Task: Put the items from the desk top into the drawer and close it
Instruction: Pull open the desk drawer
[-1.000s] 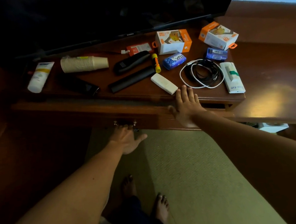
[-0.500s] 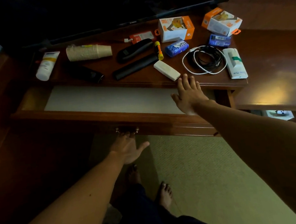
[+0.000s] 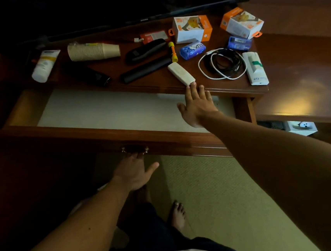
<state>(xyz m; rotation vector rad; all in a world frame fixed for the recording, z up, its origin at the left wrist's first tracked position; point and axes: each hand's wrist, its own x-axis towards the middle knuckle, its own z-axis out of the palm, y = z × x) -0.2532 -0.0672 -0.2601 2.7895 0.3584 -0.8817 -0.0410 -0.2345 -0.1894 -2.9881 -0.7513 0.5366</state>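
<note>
Your right hand (image 3: 197, 106) lay flat with fingers spread and empty, fingertips touching the near end of the white device (image 3: 181, 73) at centre frame; its long axis ran toward upper left. Your left hand (image 3: 133, 172) hooked the open drawer (image 3: 108, 130)'s handle (image 3: 135, 149).
</note>
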